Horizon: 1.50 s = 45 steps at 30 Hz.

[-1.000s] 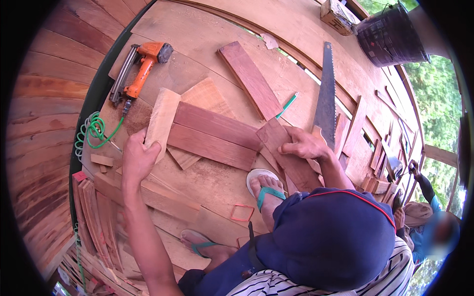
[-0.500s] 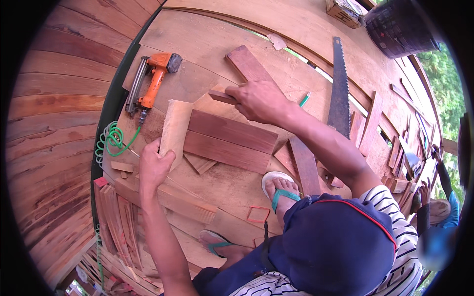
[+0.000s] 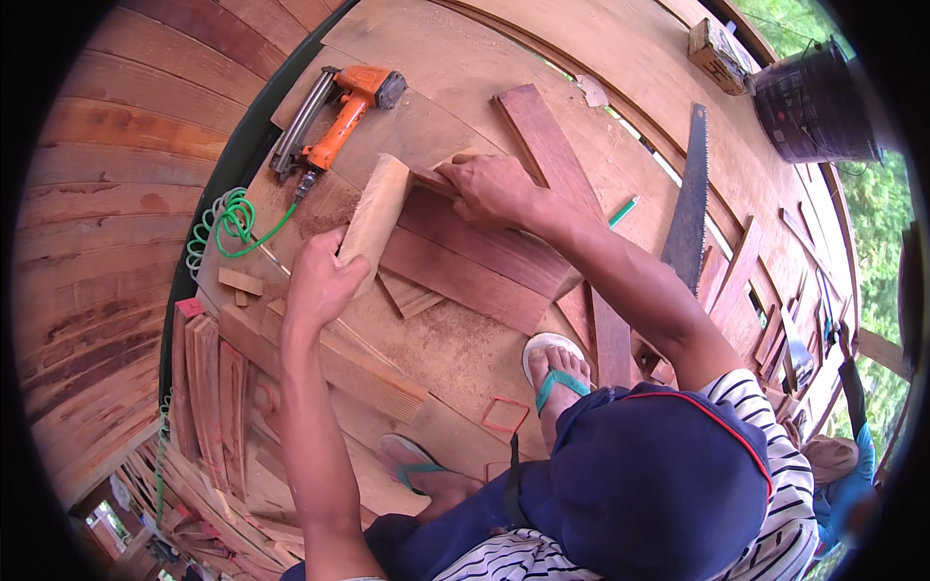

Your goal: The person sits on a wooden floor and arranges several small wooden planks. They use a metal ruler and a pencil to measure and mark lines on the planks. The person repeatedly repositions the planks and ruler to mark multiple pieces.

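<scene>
The left hand (image 3: pixel 320 281) grips the near end of the pale short wooden board (image 3: pixel 376 218), steadying it across the reddish-brown plank (image 3: pixel 465 271) on the wooden floor (image 3: pixel 465 68). The right hand (image 3: pixel 489 186) pinches a small wood piece (image 3: pixel 436 179) against its far end. The orange nail gun (image 3: pixel 334 121) lies just beyond.

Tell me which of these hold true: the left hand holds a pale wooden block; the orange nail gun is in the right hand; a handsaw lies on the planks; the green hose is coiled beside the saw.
1. The left hand holds a pale wooden block. True.
2. The right hand holds the orange nail gun. False: it lies untouched, and the hand presses a reddish plank.
3. A dark-bladed handsaw lies on the planks. True.
4. The green coiled hose sits beside the saw. False: it is by the nail gun.
</scene>
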Available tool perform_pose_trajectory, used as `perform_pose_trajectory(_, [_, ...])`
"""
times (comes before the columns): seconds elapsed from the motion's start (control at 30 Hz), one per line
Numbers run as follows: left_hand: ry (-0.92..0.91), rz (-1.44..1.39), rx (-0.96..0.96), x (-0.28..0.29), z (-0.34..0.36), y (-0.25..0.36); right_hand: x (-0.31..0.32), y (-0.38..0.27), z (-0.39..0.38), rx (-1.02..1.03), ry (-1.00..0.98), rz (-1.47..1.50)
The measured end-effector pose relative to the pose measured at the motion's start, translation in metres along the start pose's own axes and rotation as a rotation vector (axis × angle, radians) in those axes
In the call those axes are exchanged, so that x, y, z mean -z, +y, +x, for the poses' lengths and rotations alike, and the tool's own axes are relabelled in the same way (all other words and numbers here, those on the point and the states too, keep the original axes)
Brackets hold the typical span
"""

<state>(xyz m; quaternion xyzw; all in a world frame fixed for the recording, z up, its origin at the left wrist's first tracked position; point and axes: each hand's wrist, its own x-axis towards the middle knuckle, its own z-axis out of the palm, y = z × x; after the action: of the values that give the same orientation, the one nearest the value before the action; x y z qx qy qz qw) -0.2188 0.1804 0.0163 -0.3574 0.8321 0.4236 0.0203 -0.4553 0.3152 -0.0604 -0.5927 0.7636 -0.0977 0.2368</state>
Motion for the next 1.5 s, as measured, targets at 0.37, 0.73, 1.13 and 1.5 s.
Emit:
perform_pose_trajectory(0.37, [-0.021,-0.009,-0.001,0.003,0.004,-0.002,0.002,-0.002,0.011,-0.023,-0.05,0.072])
perform_pose_trajectory(0.73, [-0.021,-0.047,0.145,0.001,-0.001,0.008,-0.001,-0.012,0.004,-0.089,-0.065,0.217])
perform_pose_trajectory(1.13, [-0.094,-0.039,0.168,0.005,0.003,0.011,-0.016,-0.011,0.002,-0.081,0.026,0.192])
perform_pose_trajectory(1.5, [-0.071,0.132,0.028,0.007,0.004,-0.005,-0.008,-0.013,0.007,-0.102,0.007,0.225])
